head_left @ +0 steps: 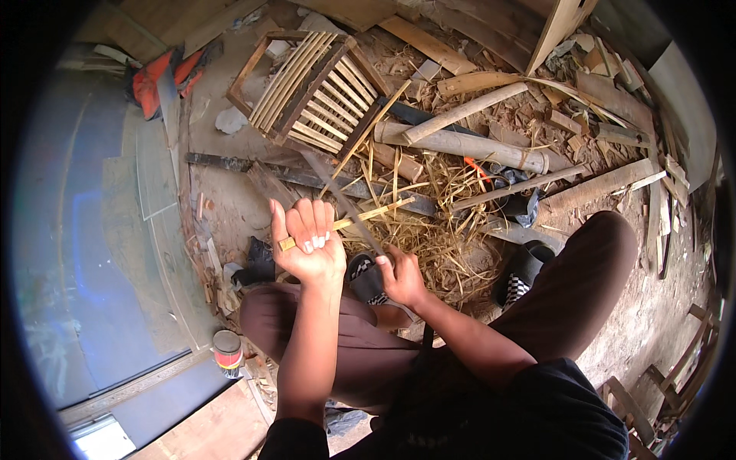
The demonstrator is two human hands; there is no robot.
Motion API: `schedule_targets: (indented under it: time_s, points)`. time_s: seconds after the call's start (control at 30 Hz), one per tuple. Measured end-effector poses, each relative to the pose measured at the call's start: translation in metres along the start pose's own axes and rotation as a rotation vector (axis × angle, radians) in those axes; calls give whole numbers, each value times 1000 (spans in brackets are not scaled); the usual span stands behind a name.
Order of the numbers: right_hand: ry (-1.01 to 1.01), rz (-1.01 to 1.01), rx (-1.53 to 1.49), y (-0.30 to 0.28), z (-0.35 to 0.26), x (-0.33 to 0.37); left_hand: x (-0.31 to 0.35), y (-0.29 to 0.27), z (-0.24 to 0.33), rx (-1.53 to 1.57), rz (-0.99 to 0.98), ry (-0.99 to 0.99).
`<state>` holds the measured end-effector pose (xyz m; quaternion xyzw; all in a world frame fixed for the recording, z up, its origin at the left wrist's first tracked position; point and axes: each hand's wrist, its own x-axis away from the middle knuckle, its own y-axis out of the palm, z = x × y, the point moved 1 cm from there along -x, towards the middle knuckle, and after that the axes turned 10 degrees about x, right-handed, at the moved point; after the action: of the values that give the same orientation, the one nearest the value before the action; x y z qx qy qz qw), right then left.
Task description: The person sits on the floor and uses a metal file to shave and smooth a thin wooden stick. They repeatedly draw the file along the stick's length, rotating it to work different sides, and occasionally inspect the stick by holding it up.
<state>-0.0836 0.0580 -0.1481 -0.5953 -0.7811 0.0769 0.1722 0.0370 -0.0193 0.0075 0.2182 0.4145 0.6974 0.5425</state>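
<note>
My left hand [308, 244], palm turned up and fingers curled, grips a thin yellowish bamboo strip [376, 212]. One short end of the strip shows by the thumb, and the longer part runs out to the right. My right hand [400, 277] is closed around the handle of a long knife [343, 198], and the handle itself is hidden by the fingers. The blade points up and to the left, smeared by motion, and crosses the strip in the picture; whether it touches cannot be made out. Curly bamboo shavings [452, 245] lie beyond my right hand, around my sandals.
A slatted wooden frame [330, 96] stands ahead. To its right lie a thick bamboo pole [468, 147], boards and wood scraps. A blue-grey panel [84, 230] fills the left side, with a red and black can [228, 353] beside it. My bent knees flank the work area.
</note>
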Motion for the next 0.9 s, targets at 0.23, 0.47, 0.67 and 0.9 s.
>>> schedule_targets:
  time_s: [0.23, 0.47, 0.67, 0.9]
  points:
    - [412, -73, 137, 0, 49, -5, -13, -10, 11, 37, 78, 35]
    - [38, -37, 47, -11, -8, -10, 2, 2, 0, -19, 12, -17]
    - [667, 5, 108, 0, 121, -26, -3, 15, -10, -40, -13, -45]
    - [276, 12, -102, 3, 37, -24, -3, 11, -12, -60, -23, -39]
